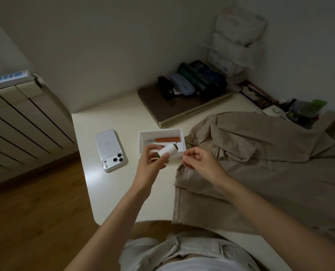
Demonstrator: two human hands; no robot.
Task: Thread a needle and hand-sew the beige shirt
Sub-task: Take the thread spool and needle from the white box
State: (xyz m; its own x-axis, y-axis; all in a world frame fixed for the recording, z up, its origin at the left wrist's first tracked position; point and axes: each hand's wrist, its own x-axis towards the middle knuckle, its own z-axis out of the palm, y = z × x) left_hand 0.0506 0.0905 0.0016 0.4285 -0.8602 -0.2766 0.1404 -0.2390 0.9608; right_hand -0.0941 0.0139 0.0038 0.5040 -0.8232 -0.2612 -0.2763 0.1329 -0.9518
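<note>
While your left hand (153,160) grips the white spool (168,150), your right hand (200,163) pinches, seemingly thread; draw it taut.

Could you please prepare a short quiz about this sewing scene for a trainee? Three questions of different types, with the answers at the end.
1. True or false: the left hand holds the white thread spool.
2. Where does the phone lie? A) on the table, left of the white box; B) inside the white box; C) under the white box.
3. Fill in: the orange tool lies inside the white ____.
Key: 1 true; 2 A; 3 box.
</note>
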